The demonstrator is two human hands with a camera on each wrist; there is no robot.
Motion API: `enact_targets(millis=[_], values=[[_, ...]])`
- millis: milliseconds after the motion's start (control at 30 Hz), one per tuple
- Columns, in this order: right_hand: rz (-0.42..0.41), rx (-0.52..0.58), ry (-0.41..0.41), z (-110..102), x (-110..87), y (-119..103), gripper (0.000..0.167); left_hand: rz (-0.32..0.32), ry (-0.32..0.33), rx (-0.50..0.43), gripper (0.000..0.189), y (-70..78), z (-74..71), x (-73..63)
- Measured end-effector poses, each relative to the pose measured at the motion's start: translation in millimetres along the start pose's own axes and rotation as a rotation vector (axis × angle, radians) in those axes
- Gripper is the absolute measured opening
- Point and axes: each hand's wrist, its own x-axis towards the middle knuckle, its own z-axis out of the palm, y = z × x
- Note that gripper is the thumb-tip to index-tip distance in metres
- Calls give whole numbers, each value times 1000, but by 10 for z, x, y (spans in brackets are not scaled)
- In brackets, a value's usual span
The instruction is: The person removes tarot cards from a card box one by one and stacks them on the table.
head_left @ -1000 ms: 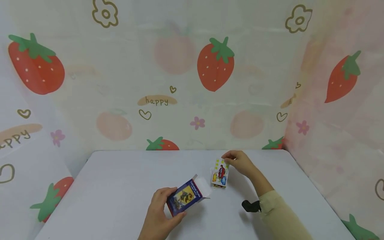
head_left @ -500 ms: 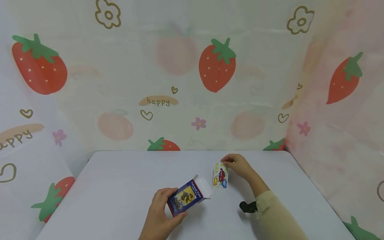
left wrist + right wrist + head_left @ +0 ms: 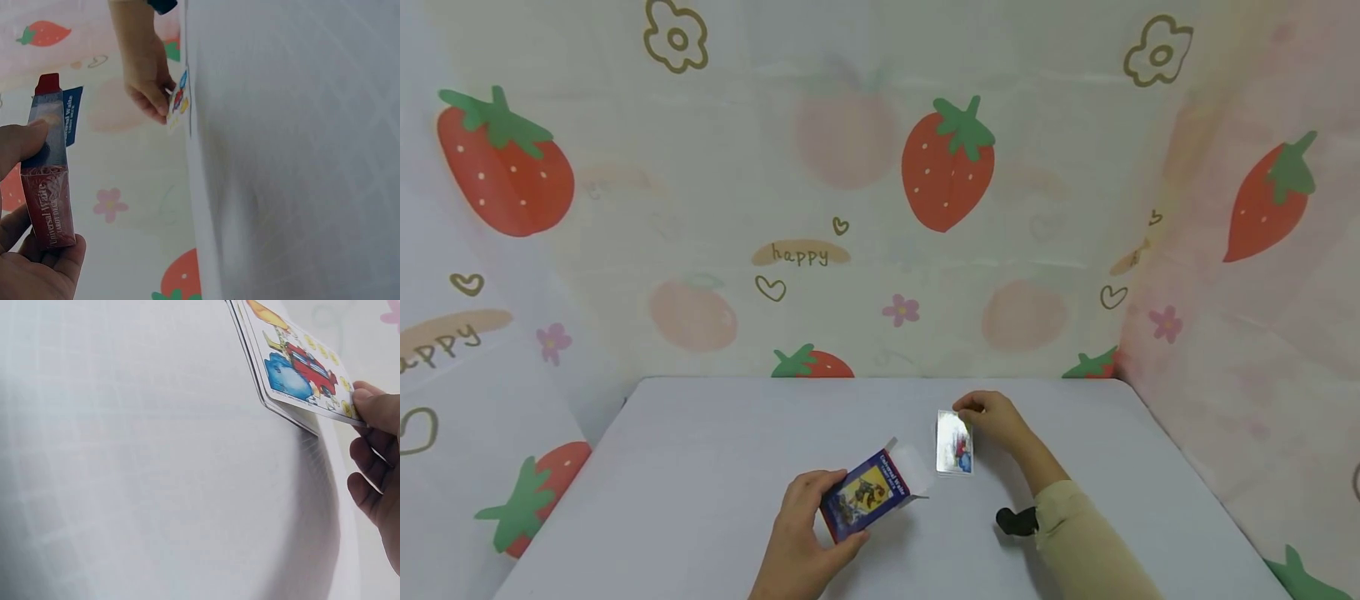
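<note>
So it's a white-covered table (image 3: 700,483) pushed up to a patterned sheet (image 3: 1037,125) that hangs behind it and down both sides. Big red strawberries (image 3: 947,171), pink flowers (image 3: 901,310), little hearts and the word "happy" all over it, and the right side goes pinkish. The table's back corners are rounded; its front edge is out of the head view.

The card (image 3: 955,446) on top of the stack is toward the back edge, right of the middle. The right hand (image 3: 1000,419) has its far right corner pinched. The left hand (image 3: 805,533) grips the blue box (image 3: 865,496) nearer the front, flap open toward the cards. There's a black thing (image 3: 1017,522) at the pale yellow sleeve (image 3: 1097,542).

From the head, glare wipes out most of that card. The right wrist view has it clearly: red-clothed figure, blue and yellow shapes, yellow discs, plus a gap between it and the cards underneath (image 3: 257,362) at the pinched end. Only the left wrist view gets the box's red panel (image 3: 50,209), lettered "Universal Waite". Both wrist views also show faint crisscross lines on the tabletop.
</note>
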Motion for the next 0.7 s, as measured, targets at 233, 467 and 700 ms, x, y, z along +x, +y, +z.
enact_targets(millis=[233, 467, 700], values=[[43, 4, -1, 44, 27, 24, 13, 9, 3, -8, 76, -9, 7, -6], [77, -40, 4, 108, 68, 93, 11, 3, -7, -10, 76, -9, 7, -7], [79, -37, 11, 144, 70, 135, 10, 22, 9, -15, 76, -9, 14, -13]])
